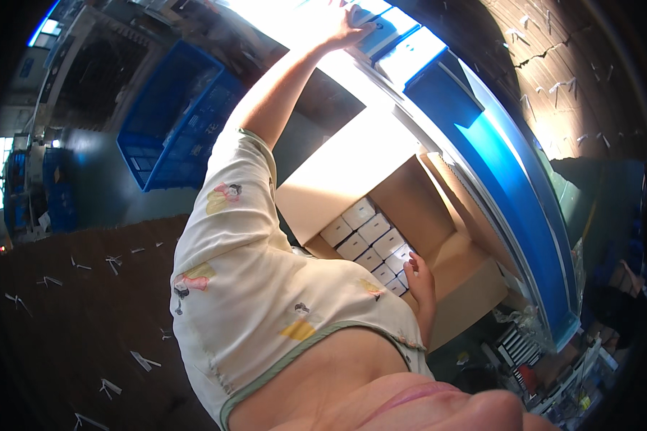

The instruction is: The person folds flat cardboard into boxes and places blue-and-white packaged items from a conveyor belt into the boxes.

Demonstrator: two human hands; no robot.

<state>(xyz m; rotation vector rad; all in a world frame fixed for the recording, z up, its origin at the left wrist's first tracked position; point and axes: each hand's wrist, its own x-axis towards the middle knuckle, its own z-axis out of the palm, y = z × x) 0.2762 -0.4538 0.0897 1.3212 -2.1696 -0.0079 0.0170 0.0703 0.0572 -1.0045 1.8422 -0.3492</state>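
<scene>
My left hand (346,27) reaches up to small white-and-blue boxes (389,30) lined up on a long blue-surfaced conveyor (499,161). Its thumb is spread from the fingers and lies against a box; strong glare partly washes the fingers out. My right hand (420,279) is inside an open cardboard carton (402,188), fingers extended at the edge of several small white boxes (367,237) packed upright in rows. Those fingers touch or hover over the nearest boxes; I cannot tell which. My sleeve and chest hide the carton's near side.
Blue plastic crates (167,122) stand at the left. Brown boards with scattered white slips (144,360) lie at lower left, and a similar brown surface (553,79) is at upper right. Racks and clear plastic wrap (519,321) sit near the conveyor's lower end.
</scene>
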